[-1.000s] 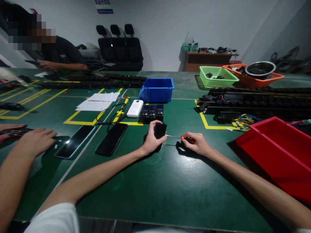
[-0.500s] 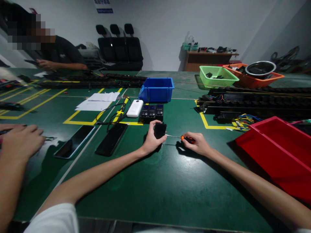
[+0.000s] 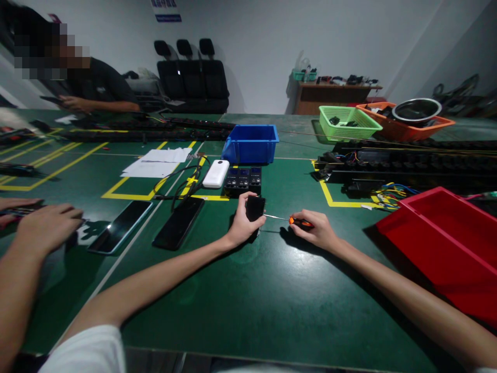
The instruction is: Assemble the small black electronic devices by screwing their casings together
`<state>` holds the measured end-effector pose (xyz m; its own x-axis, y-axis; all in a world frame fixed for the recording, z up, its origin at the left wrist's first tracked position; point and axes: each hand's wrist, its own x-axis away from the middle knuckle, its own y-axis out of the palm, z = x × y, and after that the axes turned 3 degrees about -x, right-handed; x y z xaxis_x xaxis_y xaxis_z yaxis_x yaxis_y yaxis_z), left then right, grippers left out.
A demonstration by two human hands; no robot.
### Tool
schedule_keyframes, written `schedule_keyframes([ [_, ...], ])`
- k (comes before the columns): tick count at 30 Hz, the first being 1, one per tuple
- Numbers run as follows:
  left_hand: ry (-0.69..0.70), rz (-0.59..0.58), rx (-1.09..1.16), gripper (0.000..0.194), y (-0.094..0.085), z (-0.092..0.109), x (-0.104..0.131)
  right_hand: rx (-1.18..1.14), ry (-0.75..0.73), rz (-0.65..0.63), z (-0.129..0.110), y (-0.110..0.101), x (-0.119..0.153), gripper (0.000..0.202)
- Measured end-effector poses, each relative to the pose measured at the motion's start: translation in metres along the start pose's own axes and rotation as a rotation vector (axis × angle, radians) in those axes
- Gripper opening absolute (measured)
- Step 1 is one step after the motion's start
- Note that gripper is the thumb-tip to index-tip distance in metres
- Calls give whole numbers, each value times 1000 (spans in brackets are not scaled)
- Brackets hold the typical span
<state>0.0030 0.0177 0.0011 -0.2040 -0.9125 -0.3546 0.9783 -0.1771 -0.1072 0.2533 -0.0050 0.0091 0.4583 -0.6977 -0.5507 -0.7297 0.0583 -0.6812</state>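
My left hand (image 3: 244,225) grips a small black box-shaped device (image 3: 255,209) above the green table (image 3: 248,305). Its thumb and fingers press on the device's sides. To its right, my right hand (image 3: 316,230) is closed round the handle of an orange and black screwdriver (image 3: 301,223). The thin shaft points left and its tip meets the device's right side. Just behind the device stand several black modules (image 3: 243,180) in a row, with a white power bank (image 3: 216,173) beside them.
Two phones (image 3: 120,227) (image 3: 178,223) lie left of my hands. A blue bin (image 3: 254,144) stands behind, a red bin (image 3: 446,243) at right. Papers (image 3: 155,162) and cables lie back left. Another person's hands (image 3: 48,225) work at far left; another person sits beyond.
The hands at far left have shifted right, towards the nearer phone. My own hands hold almost the same pose, with the screwdriver tip still at the device.
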Motion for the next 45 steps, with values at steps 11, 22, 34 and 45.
schedule_keyframes([
  [11, -15, 6, -7, 60, 0, 2, 1, -35, 36, -12, -1, 1, 0, 18],
  [22, 7, 3, -5, 61, 0, 1, 1, -23, 18, -1, -3, 1, 0, 18],
  [34, 12, 2, -56, 60, 1, 4, 3, -70, 41, -34, -1, -1, -1, 19],
  [45, -2, 10, -87, 62, 1, 4, 3, 12, -48, 14, 1, 2, 1, 20],
])
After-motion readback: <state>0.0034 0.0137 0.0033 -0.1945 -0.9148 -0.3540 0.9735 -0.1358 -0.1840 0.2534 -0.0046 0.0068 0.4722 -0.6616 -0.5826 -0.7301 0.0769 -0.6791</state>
